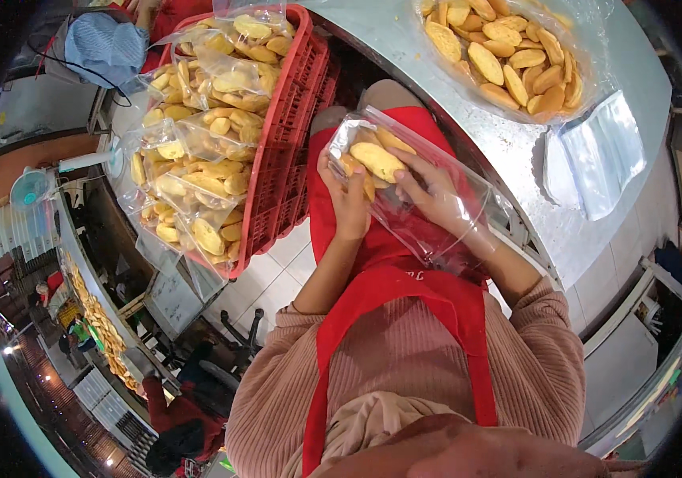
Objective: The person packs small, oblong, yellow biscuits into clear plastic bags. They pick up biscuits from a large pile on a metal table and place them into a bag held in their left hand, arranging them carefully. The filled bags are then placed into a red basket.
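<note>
Bread pieces (378, 162) are sitting with a clear bag (420, 227) over the red apron (454, 299).
The left hand (349, 205) and right hand (433, 195) are grasping the bread and bag; a loosening grip could be letting pieces slip, hard pressing could be crumbling them. Left, a red basket (286, 139) is standing; right, the table (516, 151).

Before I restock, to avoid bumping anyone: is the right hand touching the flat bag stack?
Apart: the head view shows grey tabletop between the right hand and the flat bag stack.
</note>
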Action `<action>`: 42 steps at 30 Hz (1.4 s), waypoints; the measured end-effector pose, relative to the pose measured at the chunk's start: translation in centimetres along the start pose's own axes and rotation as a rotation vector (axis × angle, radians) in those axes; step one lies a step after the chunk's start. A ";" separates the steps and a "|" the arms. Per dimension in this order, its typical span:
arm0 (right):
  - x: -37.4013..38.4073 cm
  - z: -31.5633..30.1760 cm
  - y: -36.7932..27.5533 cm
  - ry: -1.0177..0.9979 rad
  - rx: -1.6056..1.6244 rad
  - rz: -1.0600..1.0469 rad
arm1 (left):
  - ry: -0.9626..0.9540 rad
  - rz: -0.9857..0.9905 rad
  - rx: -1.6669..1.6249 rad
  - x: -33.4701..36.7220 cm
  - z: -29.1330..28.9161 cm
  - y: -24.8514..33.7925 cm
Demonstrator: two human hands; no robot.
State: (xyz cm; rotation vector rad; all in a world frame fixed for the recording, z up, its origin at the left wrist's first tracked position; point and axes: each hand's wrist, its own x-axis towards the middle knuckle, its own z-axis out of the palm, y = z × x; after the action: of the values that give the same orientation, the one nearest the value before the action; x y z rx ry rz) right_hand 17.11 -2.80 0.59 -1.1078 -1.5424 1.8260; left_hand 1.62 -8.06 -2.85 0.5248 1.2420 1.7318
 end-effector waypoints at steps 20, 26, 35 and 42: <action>0.2 1.1 0.1 -0.065 -0.220 -0.250 | -0.054 -0.014 0.234 -0.3 -1.3 -0.5; 0.1 1.3 -0.1 -0.199 -0.137 -0.140 | -0.006 -0.183 0.022 -0.5 -1.2 0.1; 0.3 3.0 1.5 -0.191 -0.137 -0.201 | 0.104 -0.190 0.107 -0.1 -0.5 1.8; 0.1 1.5 -0.7 -0.288 -0.374 -0.318 | 0.220 -0.118 0.145 0.5 -3.1 1.0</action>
State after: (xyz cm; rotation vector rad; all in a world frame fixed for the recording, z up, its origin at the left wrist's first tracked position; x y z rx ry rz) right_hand 15.77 -3.42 1.27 -0.7105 -2.1561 1.5677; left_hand -1.39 -9.26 -3.30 0.3433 1.5315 1.6401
